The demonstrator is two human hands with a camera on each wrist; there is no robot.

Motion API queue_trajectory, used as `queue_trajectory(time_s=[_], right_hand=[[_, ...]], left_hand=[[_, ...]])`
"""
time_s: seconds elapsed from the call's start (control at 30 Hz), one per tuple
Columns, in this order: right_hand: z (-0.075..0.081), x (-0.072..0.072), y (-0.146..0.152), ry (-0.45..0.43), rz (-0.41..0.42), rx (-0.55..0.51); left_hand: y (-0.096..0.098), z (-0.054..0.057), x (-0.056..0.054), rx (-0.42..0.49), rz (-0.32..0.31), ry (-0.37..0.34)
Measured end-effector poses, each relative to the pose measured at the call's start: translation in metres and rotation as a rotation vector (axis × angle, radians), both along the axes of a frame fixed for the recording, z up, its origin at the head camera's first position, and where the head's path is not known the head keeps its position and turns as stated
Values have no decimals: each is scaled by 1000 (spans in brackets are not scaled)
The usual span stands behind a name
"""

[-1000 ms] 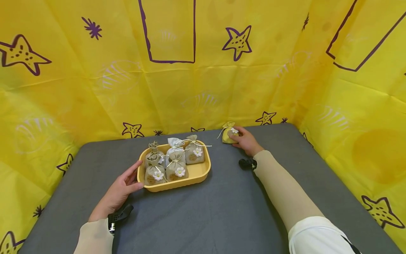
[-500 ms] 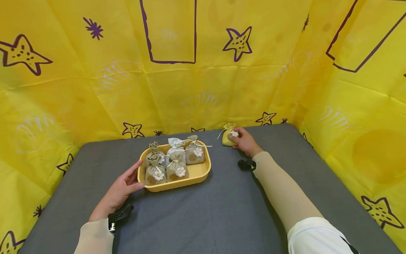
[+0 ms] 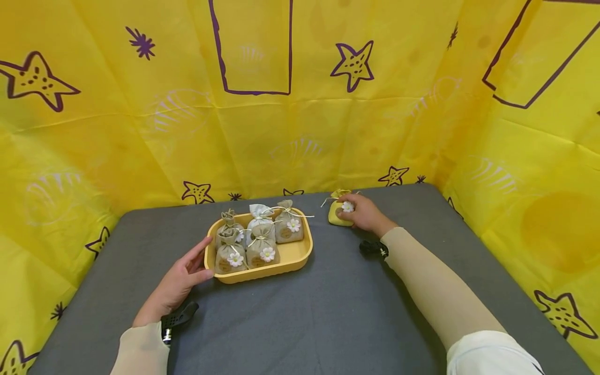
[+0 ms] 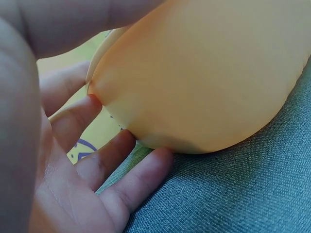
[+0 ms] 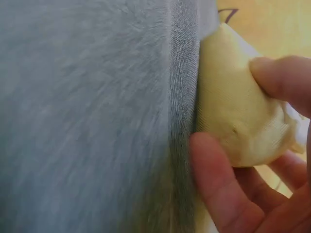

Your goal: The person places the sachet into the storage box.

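Observation:
At the left end of the yellow tray (image 3: 267, 272), my left hand (image 3: 173, 286) rests its thumb and fingertips on the wall. Up close in the left wrist view, those fingers (image 4: 107, 158) are spread and fairly straight. My right hand (image 3: 369, 214) grips a small yellow drawstring pouch (image 3: 336, 214) with a white flower, to the right of the tray. In the right wrist view thumb and fingers lie on both sides of the pouch (image 5: 233, 102), which sits close to the grey cloth. Several drawstring pouches stand in the tray, among them a brown one (image 3: 262, 250) and a white one (image 3: 259, 212).
A grey cloth (image 3: 300, 323) covers the table. Yellow fabric (image 3: 253, 140) printed with starfish rises behind it and along both sides. The tray's floor (image 3: 291, 255) shows bare at its front right. A black wrist device (image 3: 180, 315) is on the left wrist.
The yellow pouch has come a little nearer to me with my right hand, away from the back fabric. My left hand and the tray keep their places.

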State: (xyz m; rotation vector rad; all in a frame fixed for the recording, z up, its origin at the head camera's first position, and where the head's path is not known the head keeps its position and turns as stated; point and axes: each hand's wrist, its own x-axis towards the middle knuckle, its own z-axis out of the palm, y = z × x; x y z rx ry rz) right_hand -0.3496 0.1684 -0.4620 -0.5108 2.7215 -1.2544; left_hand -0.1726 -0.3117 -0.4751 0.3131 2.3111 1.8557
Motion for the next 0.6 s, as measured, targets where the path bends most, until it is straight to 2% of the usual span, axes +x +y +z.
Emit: queue_trajectory(time_s=[0.2, 0.43, 0.6], right_hand=[[6, 17, 12, -10, 29, 73], [11, 43, 30, 29, 35, 60], [24, 63, 38, 44, 13, 31]], left_hand=[[0, -1, 0, -1, 2, -3], [0, -2, -2, 13, -11, 3], [0, -2, -1, 11, -4, -1]])
